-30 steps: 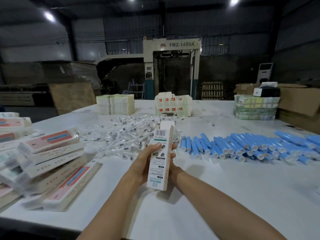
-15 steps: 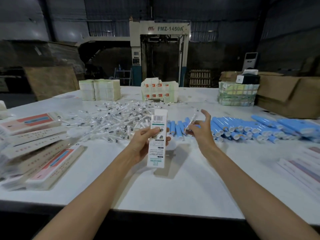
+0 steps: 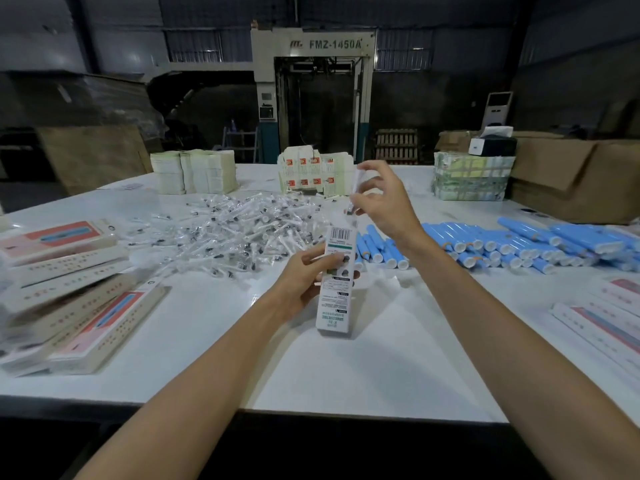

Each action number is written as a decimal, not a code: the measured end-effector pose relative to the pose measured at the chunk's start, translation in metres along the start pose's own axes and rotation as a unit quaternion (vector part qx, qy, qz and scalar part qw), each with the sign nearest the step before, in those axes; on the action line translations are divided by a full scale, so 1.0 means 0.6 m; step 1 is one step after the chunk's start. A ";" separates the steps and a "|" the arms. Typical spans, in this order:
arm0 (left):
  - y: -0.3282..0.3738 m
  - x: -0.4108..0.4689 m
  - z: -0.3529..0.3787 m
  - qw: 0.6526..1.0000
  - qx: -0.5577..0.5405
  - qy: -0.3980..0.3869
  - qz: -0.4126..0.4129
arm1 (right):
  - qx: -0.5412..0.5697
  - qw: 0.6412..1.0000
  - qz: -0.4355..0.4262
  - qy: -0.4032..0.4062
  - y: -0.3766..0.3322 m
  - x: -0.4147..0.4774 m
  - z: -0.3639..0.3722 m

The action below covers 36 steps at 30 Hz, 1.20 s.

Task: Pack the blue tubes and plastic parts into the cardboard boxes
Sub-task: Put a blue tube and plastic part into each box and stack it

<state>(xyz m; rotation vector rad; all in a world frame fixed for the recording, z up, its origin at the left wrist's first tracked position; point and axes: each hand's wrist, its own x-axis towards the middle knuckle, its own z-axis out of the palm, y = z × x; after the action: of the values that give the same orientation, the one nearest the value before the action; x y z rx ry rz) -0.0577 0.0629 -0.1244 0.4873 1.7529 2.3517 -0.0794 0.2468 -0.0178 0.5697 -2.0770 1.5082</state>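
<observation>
My left hand [image 3: 304, 277] grips a long white cardboard box [image 3: 336, 282], held upright over the white table [image 3: 363, 368]. Above the box's top end, my right hand [image 3: 381, 199] pinches a clear plastic part [image 3: 355, 195] that hangs roughly vertical. A heap of the same clear plastic parts [image 3: 242, 233] lies behind the box to the left. Several blue tubes [image 3: 485, 242] with white caps lie in a row to the right, behind my right forearm.
Several packed boxes [image 3: 76, 296] are piled at the left edge, and flat ones [image 3: 602, 323] lie at the right. Stacks of folded cartons [image 3: 197, 171] [image 3: 315, 174] and bundles [image 3: 471, 180] stand at the back. Brown cardboard cases [image 3: 575, 181] sit far right.
My right hand has left the box, picked up a clear plastic part near the tubes and raised it above the box's top. The left hand keeps holding the box.
</observation>
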 end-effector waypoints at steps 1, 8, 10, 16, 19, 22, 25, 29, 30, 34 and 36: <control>0.000 0.000 -0.002 1.000 -0.002 0.001 0.001 | -0.028 0.999 0.000 -0.018 0.002 -0.001 0.003; -0.002 0.001 -0.003 1.000 0.024 -0.001 0.017 | -0.142 0.986 -0.029 -0.084 0.021 -0.020 0.018; -0.001 0.001 -0.003 0.999 0.026 -0.002 0.019 | -0.151 0.984 -0.038 -0.087 0.022 -0.022 0.015; 0.000 0.003 -0.004 0.999 0.025 0.029 0.025 | -0.172 0.974 -0.054 -0.137 0.050 -0.049 0.014; -0.002 0.004 -0.006 0.999 0.021 0.029 0.026 | -0.075 0.995 -0.038 -0.056 0.065 -0.071 0.017; -0.004 0.005 -0.004 0.999 0.014 0.034 0.031 | 0.020 0.999 0.038 -0.007 0.079 -0.092 0.025; -0.003 0.003 0.000 0.998 0.009 0.035 0.042 | 0.096 0.993 0.067 -0.020 0.090 -0.108 0.037; -0.003 -0.005 0.002 0.995 0.048 0.011 0.090 | 0.116 0.992 0.040 -0.017 0.093 -0.111 0.039; -0.003 -0.006 0.003 0.993 0.061 0.008 0.101 | 0.122 0.992 0.039 -0.017 0.094 -0.112 0.038; 0.000 -0.006 0.007 0.988 0.096 0.011 0.120 | 0.128 0.991 0.038 -0.022 0.095 -0.114 0.036; 0.001 -0.006 0.007 0.988 0.101 0.017 0.118 | 0.124 0.991 0.038 -0.033 0.094 -0.115 0.034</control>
<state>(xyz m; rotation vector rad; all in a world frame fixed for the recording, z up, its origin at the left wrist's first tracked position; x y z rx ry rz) -0.0528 0.0657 -0.1235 0.7262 2.0657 2.3537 -0.0625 0.2465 -0.1076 0.6467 -1.9921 1.8301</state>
